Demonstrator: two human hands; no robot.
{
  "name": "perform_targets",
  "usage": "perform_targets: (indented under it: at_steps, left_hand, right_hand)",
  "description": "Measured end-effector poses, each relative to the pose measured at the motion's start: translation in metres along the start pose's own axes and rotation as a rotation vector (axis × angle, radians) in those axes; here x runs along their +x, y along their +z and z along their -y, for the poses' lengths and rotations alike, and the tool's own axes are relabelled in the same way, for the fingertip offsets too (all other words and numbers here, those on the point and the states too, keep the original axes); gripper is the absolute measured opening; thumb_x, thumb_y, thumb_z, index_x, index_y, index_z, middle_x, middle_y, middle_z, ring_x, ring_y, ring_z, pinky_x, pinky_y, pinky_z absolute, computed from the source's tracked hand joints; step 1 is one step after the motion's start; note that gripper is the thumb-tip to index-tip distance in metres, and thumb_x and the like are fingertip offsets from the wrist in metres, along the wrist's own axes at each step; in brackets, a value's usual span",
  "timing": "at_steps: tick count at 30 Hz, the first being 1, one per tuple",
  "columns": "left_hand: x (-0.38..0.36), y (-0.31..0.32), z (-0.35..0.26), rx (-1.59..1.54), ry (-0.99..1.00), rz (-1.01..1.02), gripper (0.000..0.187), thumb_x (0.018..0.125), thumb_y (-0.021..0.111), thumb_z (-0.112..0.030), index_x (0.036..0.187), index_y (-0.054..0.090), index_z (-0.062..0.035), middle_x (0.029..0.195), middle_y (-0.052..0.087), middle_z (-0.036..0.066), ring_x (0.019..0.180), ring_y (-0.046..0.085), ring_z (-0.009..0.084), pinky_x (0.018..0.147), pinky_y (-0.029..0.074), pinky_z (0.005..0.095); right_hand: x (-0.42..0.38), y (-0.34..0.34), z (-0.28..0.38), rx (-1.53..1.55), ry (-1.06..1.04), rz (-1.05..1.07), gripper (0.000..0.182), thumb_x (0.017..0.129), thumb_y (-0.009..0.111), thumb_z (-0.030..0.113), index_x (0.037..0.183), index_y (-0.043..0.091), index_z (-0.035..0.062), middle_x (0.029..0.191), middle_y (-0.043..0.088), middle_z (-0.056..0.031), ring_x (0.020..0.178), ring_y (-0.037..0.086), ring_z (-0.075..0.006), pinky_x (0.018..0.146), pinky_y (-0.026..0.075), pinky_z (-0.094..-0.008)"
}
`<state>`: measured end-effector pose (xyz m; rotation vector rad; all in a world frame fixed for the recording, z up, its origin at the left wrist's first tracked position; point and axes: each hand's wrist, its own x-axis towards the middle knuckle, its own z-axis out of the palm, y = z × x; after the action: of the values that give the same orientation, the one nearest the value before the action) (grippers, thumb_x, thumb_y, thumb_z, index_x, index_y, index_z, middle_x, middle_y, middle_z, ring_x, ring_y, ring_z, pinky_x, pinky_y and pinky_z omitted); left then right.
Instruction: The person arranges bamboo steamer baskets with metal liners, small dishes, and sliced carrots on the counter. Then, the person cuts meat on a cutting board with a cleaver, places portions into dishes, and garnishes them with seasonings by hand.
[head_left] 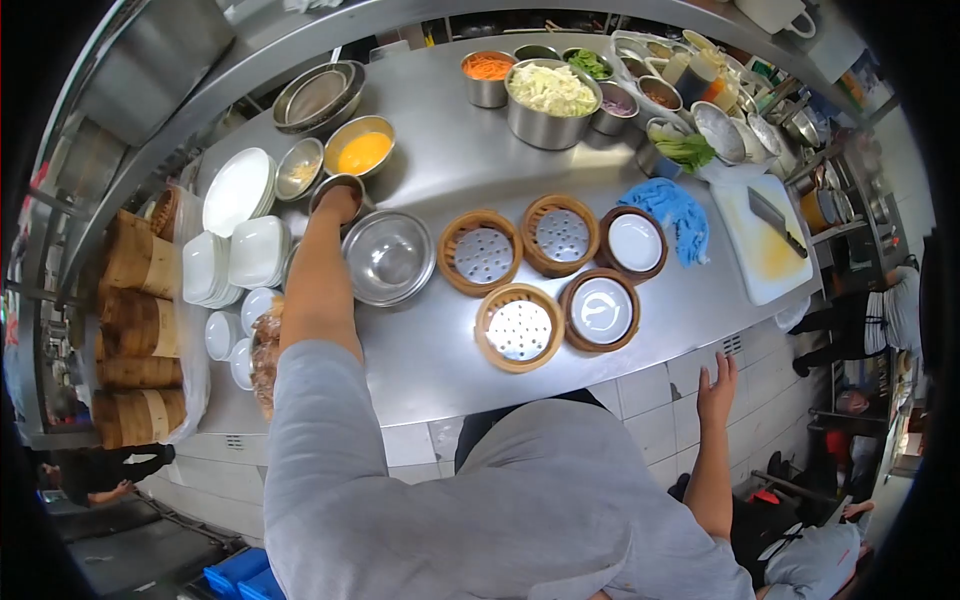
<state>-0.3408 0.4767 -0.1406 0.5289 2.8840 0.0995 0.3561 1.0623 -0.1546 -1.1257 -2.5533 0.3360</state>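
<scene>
The left hand (339,204) reaches down into a small round steel bowl (367,201) at the left of the steel table (450,375); its fingertips are hidden, so I cannot tell whether it grips anything. Around this bowl are a round steel bowl (335,140) of orange-yellow liquid (364,153), a smaller steel bowl (288,183) holding pale bits (301,170), and a wide shiny steel bowl (388,257). Five round bamboo steamers (449,275) sit to the right, three with perforated metal discs (484,255), two with white dishes (634,243). Behind them, a deep steel pot (545,130) is heaped with pale shredded vegetable (553,90), beside a steel container (487,94) of orange shreds (487,66). The right hand (716,390) is open and holds nothing, beyond the table's near edge.
</scene>
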Motion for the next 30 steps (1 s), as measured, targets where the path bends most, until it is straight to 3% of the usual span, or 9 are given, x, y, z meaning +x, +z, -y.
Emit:
perform_targets:
  at_steps: [4,8,10,11,13,19,22,29,30]
  left_hand:
    - [0.01,-0.01,-0.007,0.255,-0.173,0.046,0.036,0.099,0.06,-0.029,0.115,0.079,-0.003,0.124,0.074,0.024,0.115,0.072,0.0397,0.098,0.057,0.048]
    - [-0.022,-0.036,-0.001,0.046,-0.279,-0.041,0.035,0.098,0.064,-0.032,0.112,0.08,-0.0032,0.118,0.076,0.023,0.112,0.073,0.0397,0.096,0.057,0.0488]
    - [-0.047,-0.048,-0.009,-0.096,-0.325,-0.369,0.043,0.096,0.072,-0.038,0.116,0.079,-0.0006,0.099,0.079,0.02,0.093,0.077,0.032,0.085,0.059,0.0428]
    - [-0.059,-0.056,-0.02,-0.087,-0.343,-0.365,0.043,0.096,0.072,-0.038,0.116,0.079,-0.0006,0.099,0.079,0.02,0.093,0.077,0.032,0.085,0.059,0.0428]
    - [-0.08,-0.074,-0.079,-0.658,-0.391,-0.483,0.036,0.097,0.071,-0.035,0.113,0.081,-0.0038,0.1,0.08,0.014,0.094,0.076,0.0253,0.084,0.058,0.0395]
    - [-0.133,-0.067,-0.323,-0.53,-0.047,-0.077,0.028,0.097,0.076,-0.03,0.109,0.079,-0.0055,0.082,0.074,0.005,0.072,0.066,0.0129,0.069,0.054,0.033]
    - [-0.109,-0.008,-0.401,-0.501,0.01,0.039,0.027,0.097,0.071,-0.025,0.112,0.079,-0.0045,0.105,0.078,0.022,0.099,0.074,0.0392,0.09,0.058,0.0446]
    - [-0.107,0.025,-0.409,-0.249,0.167,-0.132,0.032,0.096,0.072,-0.017,0.122,0.074,0.0011,0.115,0.076,0.021,0.101,0.075,0.0353,0.09,0.06,0.0407]
    - [-0.118,0.017,-0.406,-0.765,-0.006,-0.027,0.033,0.097,0.071,-0.014,0.123,0.072,0.0049,0.114,0.075,0.019,0.1,0.075,0.0312,0.087,0.061,0.0374]
  right_hand:
    - [0.086,-0.023,0.043,0.052,-0.217,0.146,0.046,0.098,0.073,0.014,0.143,0.063,0.0083,0.158,0.048,-0.024,0.14,0.052,-0.0431,0.116,0.045,-0.0471]
    - [0.136,0.004,0.058,0.229,-0.288,0.23,0.049,0.096,0.074,0.014,0.144,0.062,0.008,0.159,0.047,-0.0226,0.14,0.05,-0.0455,0.114,0.046,-0.0491]
    - [0.154,0.032,0.058,0.175,-0.367,0.149,0.051,0.096,0.074,0.018,0.145,0.062,0.0095,0.159,0.047,-0.0226,0.14,0.049,-0.0462,0.116,0.043,-0.0509]
    - [0.163,0.048,0.057,0.112,-0.432,0.044,0.053,0.096,0.075,0.022,0.147,0.061,0.011,0.159,0.047,-0.0226,0.141,0.048,-0.047,0.117,0.041,-0.0527]
    - [0.177,0.091,0.054,0.094,-0.399,0.04,0.056,0.097,0.073,0.029,0.149,0.06,0.0127,0.16,0.046,-0.0224,0.142,0.046,-0.0466,0.117,0.038,-0.0544]
    - [0.176,0.095,0.069,-0.066,-0.33,0.033,0.064,0.098,0.067,0.05,0.152,0.057,0.0161,0.162,0.044,-0.0208,0.146,0.039,-0.0438,0.117,0.03,-0.0569]
    - [0.181,0.093,0.066,-0.014,-0.324,0.02,0.064,0.098,0.066,0.05,0.151,0.058,0.0162,0.162,0.043,-0.0202,0.147,0.038,-0.0432,0.117,0.028,-0.0572]
    - [0.178,0.083,0.069,0.024,-0.294,0.019,0.061,0.097,0.069,0.046,0.148,0.06,0.0159,0.161,0.044,-0.0201,0.145,0.04,-0.044,0.116,0.03,-0.0559]
    - [0.178,0.082,0.067,0.027,-0.292,0.021,0.061,0.097,0.069,0.046,0.148,0.06,0.0159,0.161,0.044,-0.0201,0.145,0.04,-0.044,0.116,0.03,-0.0559]
